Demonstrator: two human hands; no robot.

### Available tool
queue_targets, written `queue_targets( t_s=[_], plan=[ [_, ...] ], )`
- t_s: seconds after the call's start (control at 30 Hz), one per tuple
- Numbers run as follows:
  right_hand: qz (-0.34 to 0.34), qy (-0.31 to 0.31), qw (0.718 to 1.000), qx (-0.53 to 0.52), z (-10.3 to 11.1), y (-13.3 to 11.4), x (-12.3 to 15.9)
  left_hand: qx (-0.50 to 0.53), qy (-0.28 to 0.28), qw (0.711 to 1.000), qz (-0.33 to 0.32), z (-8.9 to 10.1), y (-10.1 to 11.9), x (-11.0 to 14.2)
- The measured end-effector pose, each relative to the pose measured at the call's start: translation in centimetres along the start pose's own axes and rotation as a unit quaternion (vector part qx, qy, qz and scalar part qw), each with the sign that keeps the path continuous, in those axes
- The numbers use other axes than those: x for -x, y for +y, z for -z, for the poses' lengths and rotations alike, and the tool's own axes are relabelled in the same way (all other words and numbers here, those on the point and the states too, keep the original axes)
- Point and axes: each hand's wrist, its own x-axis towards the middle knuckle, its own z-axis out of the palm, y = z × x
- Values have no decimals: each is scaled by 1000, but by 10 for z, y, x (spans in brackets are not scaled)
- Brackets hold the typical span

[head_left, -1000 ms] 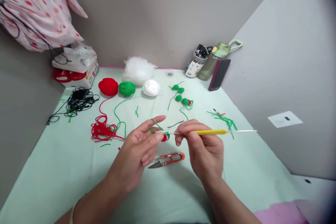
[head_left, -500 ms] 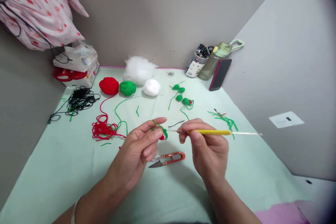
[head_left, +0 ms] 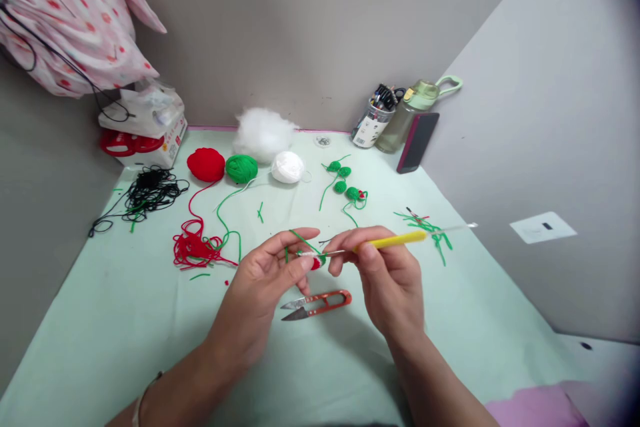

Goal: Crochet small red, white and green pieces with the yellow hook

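Between the thumb and fingers of my left hand (head_left: 273,270) is a small crochet piece (head_left: 317,263) in red, green and white. Green yarn runs up over my left index finger. My right hand (head_left: 385,273) grips a crochet hook (head_left: 400,239) by its yellow handle, held like a pen. The thin metal shaft points left and its tip reaches the crochet piece, partly hidden by yarn and fingers. My right fingertips are close beside the piece. Orange thread snips (head_left: 320,305) lie on the table just below my hands.
Red (head_left: 206,165), green (head_left: 242,169) and white yarn balls (head_left: 287,167) sit before white stuffing (head_left: 265,135). Tangled black yarn (head_left: 153,193) lies left, green crocheted pieces (head_left: 344,172) behind my hands, yarn scraps (head_left: 433,230) right. A pen cup (head_left: 371,123), bottle (head_left: 400,121) and phone (head_left: 418,143) stand back right.
My right hand has moved left with the crochet hook, bringing its tip into the crochet piece. The handle's far end has tilted upward. White now shows at the piece.
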Motion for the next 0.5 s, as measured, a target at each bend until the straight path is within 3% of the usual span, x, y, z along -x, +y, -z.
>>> queue_targets(
  t_s=[0.13,0.23,0.33,0.4,0.5],
  plan=[
    [133,-46,972,190,0,-2,7,-29,25,999,-35,1,-7,-1],
    [228,-81,907,345,-1,2,11,-28,30,998,-57,0,-10,-1],
    [289,-78,855,423,-1,7,13,31,-6,999,-6,-1,-9,-1],
    [286,-63,872,393,0,8,13,80,-34,995,57,0,-5,-2],
    [201,-1,949,243,0,5,9,124,-44,988,87,1,2,-4]
  ],
)
